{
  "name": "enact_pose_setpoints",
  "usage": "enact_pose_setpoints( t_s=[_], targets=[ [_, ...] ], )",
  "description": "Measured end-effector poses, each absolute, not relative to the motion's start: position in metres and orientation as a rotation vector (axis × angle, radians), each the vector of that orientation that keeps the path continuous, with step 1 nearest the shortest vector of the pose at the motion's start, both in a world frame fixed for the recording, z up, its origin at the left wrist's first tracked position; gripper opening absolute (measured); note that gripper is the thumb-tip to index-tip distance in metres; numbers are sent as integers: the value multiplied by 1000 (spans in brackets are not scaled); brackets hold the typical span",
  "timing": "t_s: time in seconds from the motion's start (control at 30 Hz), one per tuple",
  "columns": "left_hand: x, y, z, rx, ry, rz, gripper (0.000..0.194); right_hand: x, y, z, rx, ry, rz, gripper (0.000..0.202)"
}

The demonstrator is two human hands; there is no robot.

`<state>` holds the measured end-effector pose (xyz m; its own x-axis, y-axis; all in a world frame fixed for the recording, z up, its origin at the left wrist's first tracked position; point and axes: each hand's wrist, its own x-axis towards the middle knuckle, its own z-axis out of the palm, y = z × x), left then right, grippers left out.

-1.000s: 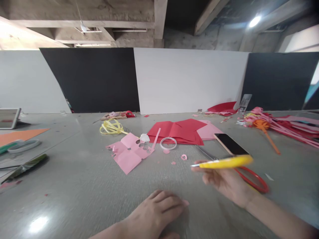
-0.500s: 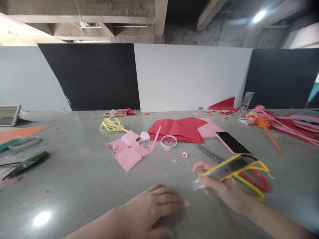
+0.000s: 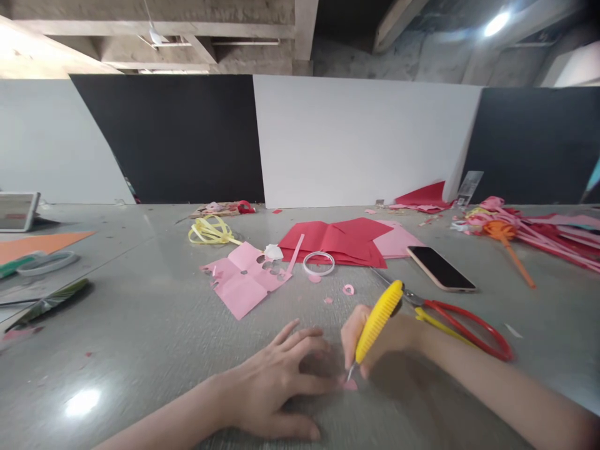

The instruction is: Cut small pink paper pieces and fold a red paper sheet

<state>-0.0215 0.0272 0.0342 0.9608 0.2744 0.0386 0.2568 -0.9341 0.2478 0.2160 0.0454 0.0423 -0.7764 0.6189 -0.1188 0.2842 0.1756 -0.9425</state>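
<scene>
On the grey tabletop [image 3: 164, 350], near side, just right of centre: a small pink scrap [image 3: 350, 385] of paper, lying flat, with the thin metal tip of a yellow cutter [image 3: 379, 322] at its far left edge. Right hand [image 3: 387, 340] closed around the cutter, pen-fashion, handle slanting up and to the right. Left hand [image 3: 276, 381] palm down, fingers spread apart and gripping nothing, one fingertip right beside the scrap; impossible to tell whether touching it.

For the scrap, probably a feather-light, limp feel, easy to crease or tear; best pinned by a fingertip at its edge. For the cutter, likely light and stiff; best held by the ridged yellow body, clear of the tip.

Just beyond the right forearm, scissors [image 3: 414, 299] with red and yellow handles; farther, a phone [image 3: 440, 269]. Toward the middle, a white ring [image 3: 305, 266] in front of red paper [image 3: 323, 240]. Farther left, a holed pink sheet [image 3: 244, 281] and yellow strips [image 3: 210, 231]. Chief obstacles: left fingertip close to the metal tip, scissors crowding the right forearm.
</scene>
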Motion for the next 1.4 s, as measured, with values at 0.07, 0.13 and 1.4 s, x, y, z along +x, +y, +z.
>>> enact_pose_setpoints(
  t_s=[0.07,0.13,1.4],
  targets=[
    [-22,27,34,2872,407,114,53,213,48,44,-773,-2178,1704,27],
    [-21,27,34,2865,411,111,53,211,48,45,-724,-2174,1743,28],
    [-20,25,41,2664,281,42,59,226,69,27,-791,-1795,1506,31]
  ],
)
